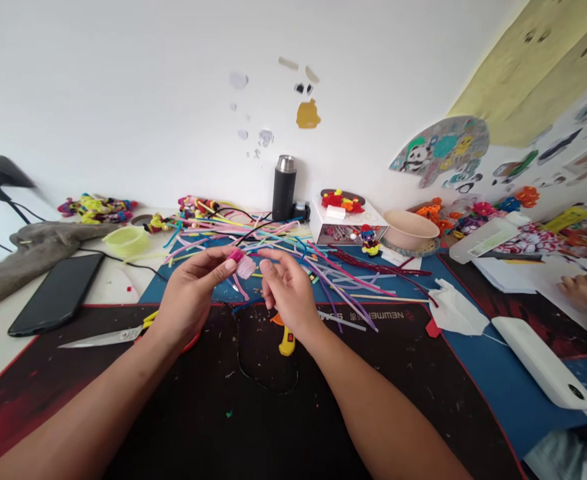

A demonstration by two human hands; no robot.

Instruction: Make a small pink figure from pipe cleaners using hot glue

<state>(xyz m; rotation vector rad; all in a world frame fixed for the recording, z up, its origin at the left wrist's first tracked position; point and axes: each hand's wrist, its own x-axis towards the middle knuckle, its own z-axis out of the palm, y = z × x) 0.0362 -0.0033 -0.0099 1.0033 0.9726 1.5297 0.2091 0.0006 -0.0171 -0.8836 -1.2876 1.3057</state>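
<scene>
My left hand (191, 283) pinches a small fuzzy pink piece (245, 266), pale pink with a magenta end, between thumb and fingertips. It looks like wound pipe cleaner. Just to its right is my right hand (291, 287), with thumb and index finger apart and the other fingers curled; I see nothing held in it. Below my right hand a yellow and orange glue gun (287, 341) lies on the black mat (233, 427), partly hidden. Scissors (106, 337) with yellow and red handles lie partly under my left forearm. Behind both hands spread many loose pipe cleaners (323, 267).
A black phone (56, 293) and a light green bowl (126, 240) are at left. Behind stand a black thermos (284, 190) and white box (346, 223). At right are a beige bowl (411, 230), tissue (456, 307), white power bank (543, 360) and another person's hand (586, 293).
</scene>
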